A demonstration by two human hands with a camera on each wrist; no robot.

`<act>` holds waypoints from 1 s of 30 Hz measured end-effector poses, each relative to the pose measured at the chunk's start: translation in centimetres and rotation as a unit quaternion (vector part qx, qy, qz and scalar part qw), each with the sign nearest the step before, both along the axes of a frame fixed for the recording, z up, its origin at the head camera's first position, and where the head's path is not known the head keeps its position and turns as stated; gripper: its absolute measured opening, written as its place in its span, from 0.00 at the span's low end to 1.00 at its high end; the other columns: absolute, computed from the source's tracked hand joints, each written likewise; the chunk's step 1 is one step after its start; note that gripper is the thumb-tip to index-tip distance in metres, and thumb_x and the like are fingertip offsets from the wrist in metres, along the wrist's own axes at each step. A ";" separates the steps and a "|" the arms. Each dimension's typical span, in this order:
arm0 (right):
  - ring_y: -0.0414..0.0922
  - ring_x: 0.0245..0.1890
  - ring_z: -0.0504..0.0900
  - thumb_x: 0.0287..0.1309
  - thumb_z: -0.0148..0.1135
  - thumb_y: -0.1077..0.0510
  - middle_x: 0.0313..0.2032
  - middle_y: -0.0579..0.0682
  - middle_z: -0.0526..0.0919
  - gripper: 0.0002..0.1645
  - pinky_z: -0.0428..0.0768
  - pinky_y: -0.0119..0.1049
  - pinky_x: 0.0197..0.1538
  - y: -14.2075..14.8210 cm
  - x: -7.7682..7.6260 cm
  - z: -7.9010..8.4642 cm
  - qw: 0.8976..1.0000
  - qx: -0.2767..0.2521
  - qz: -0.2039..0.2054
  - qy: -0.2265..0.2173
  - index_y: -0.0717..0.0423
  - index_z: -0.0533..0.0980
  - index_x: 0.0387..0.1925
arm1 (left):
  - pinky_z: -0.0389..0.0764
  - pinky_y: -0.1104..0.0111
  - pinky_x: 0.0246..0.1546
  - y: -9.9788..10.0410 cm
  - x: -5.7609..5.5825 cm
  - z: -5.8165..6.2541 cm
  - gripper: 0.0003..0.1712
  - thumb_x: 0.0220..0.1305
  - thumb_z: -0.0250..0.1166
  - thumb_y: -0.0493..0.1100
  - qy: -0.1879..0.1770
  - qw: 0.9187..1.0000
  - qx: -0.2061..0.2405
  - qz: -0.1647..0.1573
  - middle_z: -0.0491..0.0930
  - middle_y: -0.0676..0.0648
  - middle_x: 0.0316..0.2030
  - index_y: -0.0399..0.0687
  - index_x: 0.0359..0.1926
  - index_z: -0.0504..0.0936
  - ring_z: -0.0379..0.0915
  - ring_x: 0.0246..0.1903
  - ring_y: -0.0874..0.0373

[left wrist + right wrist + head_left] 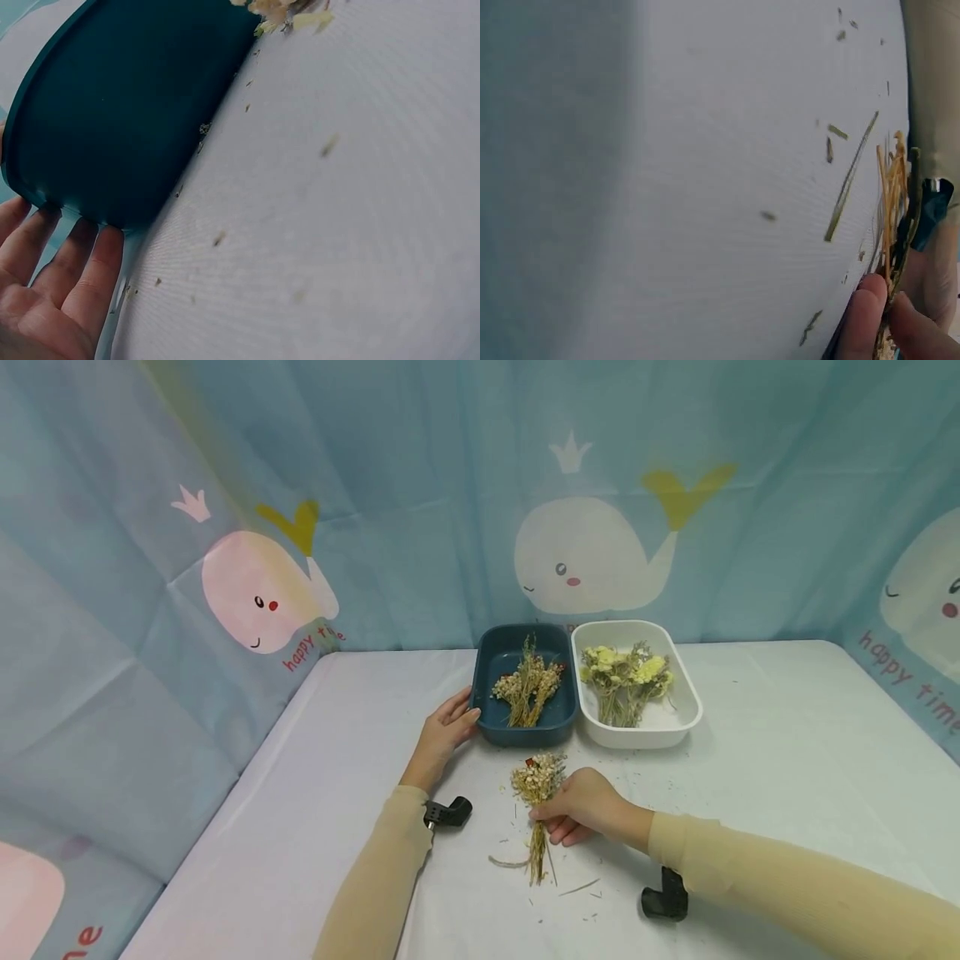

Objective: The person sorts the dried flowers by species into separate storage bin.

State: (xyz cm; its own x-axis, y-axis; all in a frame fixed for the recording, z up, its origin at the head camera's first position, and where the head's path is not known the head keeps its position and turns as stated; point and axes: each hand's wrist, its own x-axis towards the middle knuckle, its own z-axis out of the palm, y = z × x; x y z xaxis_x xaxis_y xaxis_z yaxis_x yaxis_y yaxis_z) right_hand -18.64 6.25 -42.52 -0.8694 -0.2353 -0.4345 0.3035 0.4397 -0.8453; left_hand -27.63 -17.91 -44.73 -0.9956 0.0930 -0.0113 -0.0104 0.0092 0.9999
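My right hand [588, 806] pinches the stems of a small dried-flower bunch [540, 778] with cream blooms and a bit of red, lying low over the table. Close up in the right wrist view, finger and thumb [919, 334] hold the thin stalks [894, 214]. On the other side, my left hand [442, 735] touches the left side of a dark blue tray [525, 737], its fingers [94, 289] fairly straight against the wall. Inside that tray lie more dried flowers [528, 687]. Yellow dried flowers [626, 681] lie in the adjoining white tray [652, 739].
Loose stem pieces [581, 887] and small crumbs are scattered on the white tabletop [787, 777] around the bunch. A curved strip [508, 862] lies left of the stems. Blue whale-print curtains [450, 527] enclose the table's back and sides.
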 end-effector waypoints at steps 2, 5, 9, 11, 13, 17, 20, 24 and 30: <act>0.38 0.12 0.80 0.50 0.76 0.59 0.13 0.50 0.83 0.10 0.84 0.34 0.22 0.0 -0.1 0.1 1.000 -0.003 0.006 0.004 0.61 0.84 0.23 | 0.75 0.59 0.66 0.1 0.0 -0.1 0.32 0.70 0.64 0.48 0.000 1.000 -0.004 0.002 0.69 0.50 0.71 0.57 0.72 0.68 0.70 0.67 0.56; 0.39 0.12 0.80 0.49 0.75 0.62 0.13 0.50 0.82 0.07 0.84 0.35 0.22 0.0 -0.1 0.2 1.000 -0.010 0.015 0.008 0.63 0.84 0.24 | 0.76 0.59 0.65 0.1 0.0 -0.3 0.32 0.69 0.65 0.48 0.004 1.000 -0.007 0.004 0.70 0.50 0.70 0.57 0.72 0.68 0.71 0.66 0.55; 0.39 0.12 0.80 0.49 0.73 0.64 0.12 0.50 0.82 0.06 0.84 0.34 0.21 0.1 -0.1 0.5 1.000 -0.015 0.020 0.010 0.64 0.84 0.24 | 0.77 0.62 0.63 0.1 -0.2 -0.4 0.31 0.70 0.64 0.48 0.007 1.000 -0.006 0.003 0.70 0.50 0.70 0.57 0.72 0.68 0.71 0.66 0.55; 0.39 0.12 0.80 0.49 0.73 0.64 0.12 0.50 0.82 0.05 0.83 0.34 0.21 0.1 -0.1 0.6 1.000 -0.016 0.022 0.008 0.64 0.84 0.25 | 0.78 0.64 0.61 0.0 -0.3 -0.5 0.31 0.70 0.64 0.48 0.007 1.000 -0.008 0.004 0.70 0.50 0.70 0.57 0.72 0.68 0.71 0.66 0.55; 0.39 0.12 0.80 0.49 0.73 0.64 0.12 0.50 0.82 0.05 0.83 0.34 0.20 0.1 -0.1 0.7 1.000 -0.016 0.022 0.006 0.64 0.85 0.26 | 0.78 0.66 0.60 0.0 -0.3 -0.5 0.31 0.70 0.64 0.48 0.006 1.000 -0.009 0.006 0.70 0.50 0.70 0.58 0.72 0.69 0.71 0.66 0.56; 0.39 0.13 0.80 0.48 0.73 0.64 0.13 0.50 0.82 0.05 0.83 0.34 0.21 0.1 -0.3 0.9 0.999 0.000 0.022 0.023 0.63 0.85 0.24 | 0.79 0.69 0.59 0.0 -0.3 -0.3 0.31 0.70 0.64 0.47 -0.001 1.000 -0.007 0.006 0.69 0.50 0.71 0.58 0.72 0.68 0.70 0.67 0.55; 0.40 0.13 0.80 0.47 0.73 0.64 0.14 0.50 0.82 0.05 0.84 0.34 0.21 0.3 -0.4 1.0 0.999 0.004 0.019 0.033 0.63 0.84 0.23 | 0.78 0.68 0.60 -0.1 -0.1 0.2 0.32 0.71 0.63 0.45 -0.011 1.000 0.000 0.000 0.67 0.49 0.72 0.55 0.73 0.67 0.68 0.68 0.54; 0.39 0.13 0.80 0.48 0.73 0.65 0.13 0.49 0.82 0.04 0.84 0.34 0.22 0.7 -0.5 0.6 1.000 -0.017 0.013 0.011 0.64 0.84 0.24 | 0.75 0.64 0.65 0.0 0.7 1.4 0.33 0.71 0.62 0.43 -0.023 1.000 -0.001 -0.009 0.65 0.47 0.73 0.52 0.74 0.65 0.67 0.69 0.53; 0.38 0.13 0.80 0.49 0.72 0.64 0.15 0.49 0.83 0.05 0.85 0.34 0.23 1.2 -0.3 0.4 0.999 -0.049 0.013 -0.005 0.63 0.82 0.26 | 0.75 0.62 0.66 0.0 0.4 0.7 0.32 0.71 0.63 0.45 -0.009 1.000 -0.002 -0.004 0.67 0.48 0.72 0.54 0.73 0.66 0.68 0.68 0.54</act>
